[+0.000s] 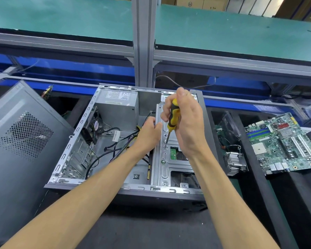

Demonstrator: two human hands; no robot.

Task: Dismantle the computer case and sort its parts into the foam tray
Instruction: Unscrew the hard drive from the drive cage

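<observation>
An open grey computer case (pixel 90 183) lies on its side in the middle of the bench. Inside sit a power supply (pixel 118 106) at the back, a rear fan (pixel 94 125) on the left and loose cables (pixel 113 148). On the right is a silver drive cage (pixel 166 169). My right hand (pixel 187 121) grips a yellow-and-black screwdriver (pixel 172 116) upright, its tip on a screw (pixel 166 146) in the cage. My left hand (pixel 149 133) holds the cage's left edge. A green motherboard (pixel 284 142) lies in the black foam tray (pixel 255 159) at the right.
The removed grey side panel (pixel 20 141) with its perforated vent leans at the left. A finned heatsink with wires (pixel 234 160) sits in the tray beside the motherboard. A grey frame post (pixel 144 42) and green shelf (pixel 223 27) rise behind the case.
</observation>
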